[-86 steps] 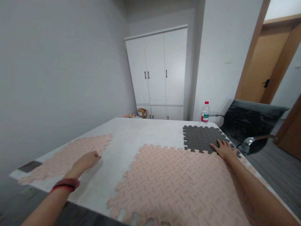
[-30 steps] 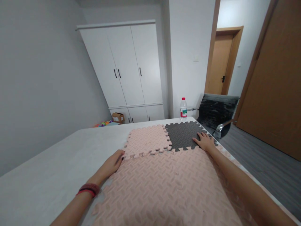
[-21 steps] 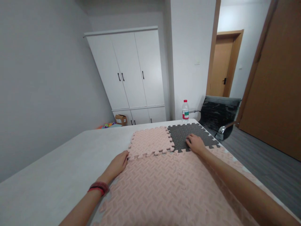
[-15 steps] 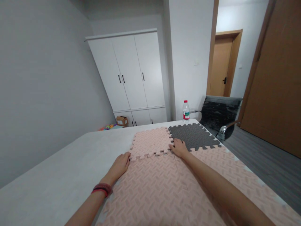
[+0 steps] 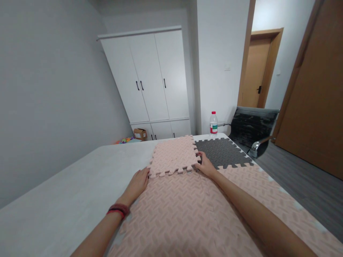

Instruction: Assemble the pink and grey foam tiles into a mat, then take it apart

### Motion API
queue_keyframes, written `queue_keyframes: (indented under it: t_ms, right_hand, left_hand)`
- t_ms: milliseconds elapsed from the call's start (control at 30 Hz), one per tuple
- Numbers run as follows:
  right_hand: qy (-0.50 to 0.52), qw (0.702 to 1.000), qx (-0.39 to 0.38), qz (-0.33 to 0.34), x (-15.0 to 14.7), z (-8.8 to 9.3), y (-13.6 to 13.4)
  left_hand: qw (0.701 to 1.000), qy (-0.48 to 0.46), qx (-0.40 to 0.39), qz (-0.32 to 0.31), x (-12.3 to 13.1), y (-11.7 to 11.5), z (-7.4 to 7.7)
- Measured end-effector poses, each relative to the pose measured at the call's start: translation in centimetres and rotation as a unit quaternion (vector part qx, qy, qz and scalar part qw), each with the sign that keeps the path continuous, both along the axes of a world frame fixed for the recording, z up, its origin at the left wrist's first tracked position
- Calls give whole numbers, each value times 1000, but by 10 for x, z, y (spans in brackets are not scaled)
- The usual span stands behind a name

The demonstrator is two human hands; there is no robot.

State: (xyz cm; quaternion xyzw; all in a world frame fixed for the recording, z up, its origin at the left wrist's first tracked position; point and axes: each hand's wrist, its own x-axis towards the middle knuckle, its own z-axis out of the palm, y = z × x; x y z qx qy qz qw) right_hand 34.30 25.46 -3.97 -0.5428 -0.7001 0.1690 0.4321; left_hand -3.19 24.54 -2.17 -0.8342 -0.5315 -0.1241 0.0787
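Observation:
A pink foam mat tile (image 5: 174, 153) with jigsaw edges is at the far end of the mat, its near edge lying over the joined pink foam mat (image 5: 177, 210). My left hand (image 5: 138, 182) holds the tile's near left corner, the fingertips partly hidden at its edge. At the near right corner, my right hand (image 5: 207, 165) pinches the tile between thumb and fingers. A dark grey foam mat tile (image 5: 222, 151) lies to the right, beside my right hand. The pink tile looks slightly raised, apart from the teeth of the mat below.
Everything lies on a white table (image 5: 66, 182). A plastic bottle with a red cap (image 5: 213, 123) stands at the far edge. Beyond the right side is a black chair (image 5: 253, 128). A white cabinet (image 5: 150, 78) and a cardboard box (image 5: 140, 134) are behind.
The pink tile has come up a little, and its near edge has shifted over the mat. My right fingers have curled closer around its corner. The view has shifted slightly.

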Motion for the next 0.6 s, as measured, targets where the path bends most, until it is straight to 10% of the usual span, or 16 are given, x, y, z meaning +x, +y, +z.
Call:
queue_keyframes:
  t_ms: [600]
  right_hand:
    - [-200,969,-37,-138,-5,9,-8]
  left_hand:
    - [998,47,-29,5,2,6,4]
